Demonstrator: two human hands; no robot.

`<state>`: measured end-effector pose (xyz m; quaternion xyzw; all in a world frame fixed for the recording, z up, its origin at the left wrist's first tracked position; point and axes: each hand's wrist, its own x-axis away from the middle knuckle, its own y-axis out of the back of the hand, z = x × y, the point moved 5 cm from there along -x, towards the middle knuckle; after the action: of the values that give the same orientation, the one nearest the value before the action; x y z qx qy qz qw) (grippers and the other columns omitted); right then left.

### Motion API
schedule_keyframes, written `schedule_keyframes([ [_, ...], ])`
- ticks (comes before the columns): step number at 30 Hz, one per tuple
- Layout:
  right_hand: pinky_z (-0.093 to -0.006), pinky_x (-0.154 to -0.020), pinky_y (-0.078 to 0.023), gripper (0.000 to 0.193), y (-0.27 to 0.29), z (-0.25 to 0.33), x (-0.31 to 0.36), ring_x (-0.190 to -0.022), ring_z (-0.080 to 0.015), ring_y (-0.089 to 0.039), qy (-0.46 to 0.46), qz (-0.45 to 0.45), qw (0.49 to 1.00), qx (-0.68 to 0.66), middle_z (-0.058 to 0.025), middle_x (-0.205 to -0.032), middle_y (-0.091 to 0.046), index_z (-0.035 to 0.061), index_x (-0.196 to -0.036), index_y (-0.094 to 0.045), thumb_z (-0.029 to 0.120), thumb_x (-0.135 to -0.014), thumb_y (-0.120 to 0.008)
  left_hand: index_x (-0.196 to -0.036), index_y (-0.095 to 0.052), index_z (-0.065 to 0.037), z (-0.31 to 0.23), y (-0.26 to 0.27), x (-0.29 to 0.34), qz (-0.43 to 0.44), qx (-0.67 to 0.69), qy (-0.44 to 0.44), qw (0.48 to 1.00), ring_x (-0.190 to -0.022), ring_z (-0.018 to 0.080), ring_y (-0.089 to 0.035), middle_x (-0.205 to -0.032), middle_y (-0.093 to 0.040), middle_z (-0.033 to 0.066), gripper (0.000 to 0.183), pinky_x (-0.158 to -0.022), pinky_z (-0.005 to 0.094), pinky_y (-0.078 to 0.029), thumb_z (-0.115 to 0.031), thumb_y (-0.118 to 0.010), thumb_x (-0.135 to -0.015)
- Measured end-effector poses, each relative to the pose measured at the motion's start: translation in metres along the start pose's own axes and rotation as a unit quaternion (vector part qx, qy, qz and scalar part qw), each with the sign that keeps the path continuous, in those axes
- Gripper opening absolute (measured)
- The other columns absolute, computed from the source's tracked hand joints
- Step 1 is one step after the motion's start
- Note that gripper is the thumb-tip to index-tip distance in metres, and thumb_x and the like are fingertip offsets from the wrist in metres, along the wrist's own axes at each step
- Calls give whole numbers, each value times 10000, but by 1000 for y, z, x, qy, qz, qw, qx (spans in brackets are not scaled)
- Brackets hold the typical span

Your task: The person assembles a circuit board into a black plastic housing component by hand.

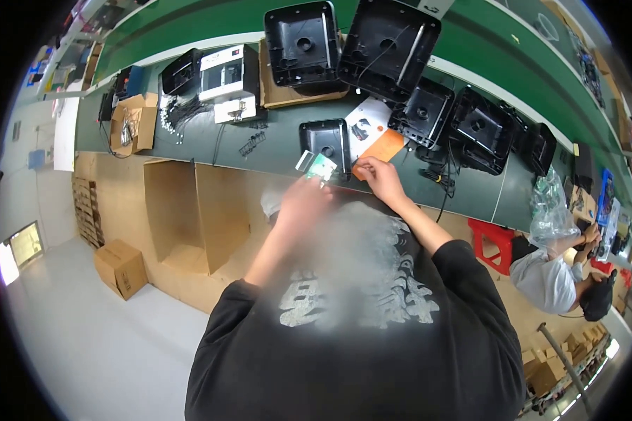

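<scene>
Held up at the near edge of the bench, a small green circuit board (321,167) with a pale strip at its left side is in my left hand (307,200). That hand is partly blurred, its fingers closed on the board. Behind the board lies a black plastic housing (328,138), open side up. To its right is my right hand (380,177), fingers curled together beside the housing's near right corner and the orange sheet (385,146). What those fingers hold, if anything, is hidden.
More black housings (303,43) stand along the back and right of the green bench (274,151). A white-and-black device (226,70), a bunch of dark cables (184,112) and a cardboard box (144,123) sit left. A co-worker (551,281) is at the right, near a red stool (495,242).
</scene>
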<state>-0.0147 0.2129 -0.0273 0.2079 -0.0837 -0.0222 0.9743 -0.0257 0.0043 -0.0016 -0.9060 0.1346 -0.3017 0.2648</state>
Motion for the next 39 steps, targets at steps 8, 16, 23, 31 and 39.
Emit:
schedule_keyframes([
  [8,-232,-673,-498,200,12,41,10,-757,-88,-627,5,43,995,-85,-70,-855,-676,4,-1024,-599,34,-826,-606,-1084,-505,-50,-29,-39,20,-83,33,69,994,-792,111,-566,-889,-574,45,215,-701,251,-491,-194,-489,-925],
  [16,-242,-801,-478,224,-4,46,-1,-865,-129,-609,-70,68,935,-341,-96,-992,-652,-13,-1089,-589,-8,-879,-512,-1070,-510,-44,-31,-42,17,-31,79,49,995,-798,132,-595,-942,-592,44,181,-695,257,-533,-141,-516,-918],
  [23,-234,-784,-471,188,5,51,-3,-843,-113,-585,59,-28,972,-224,-68,-993,-644,-10,-1039,-620,3,-878,-522,-1069,-512,-34,-39,-44,23,-51,14,-2,999,-811,137,-593,-969,-594,61,190,-722,273,-512,-86,-551,-890],
  [31,-240,-772,-467,185,-4,46,-12,-841,-116,-596,-61,5,936,-348,-82,-924,-641,-27,-1050,-583,22,-876,-546,-1074,-508,1,-53,-45,30,-61,-101,-43,992,-809,115,-576,-953,-600,65,249,-725,247,-478,-49,-599,-848],
  [39,-225,-736,-459,152,-9,36,-23,-800,-98,-581,-54,-38,955,-289,-63,-882,-631,-27,-1012,-580,41,-878,-559,-1154,-483,48,-71,-35,27,-80,-202,-50,975,-820,73,-545,-986,-593,48,340,-671,204,-456,-18,-596,-840],
])
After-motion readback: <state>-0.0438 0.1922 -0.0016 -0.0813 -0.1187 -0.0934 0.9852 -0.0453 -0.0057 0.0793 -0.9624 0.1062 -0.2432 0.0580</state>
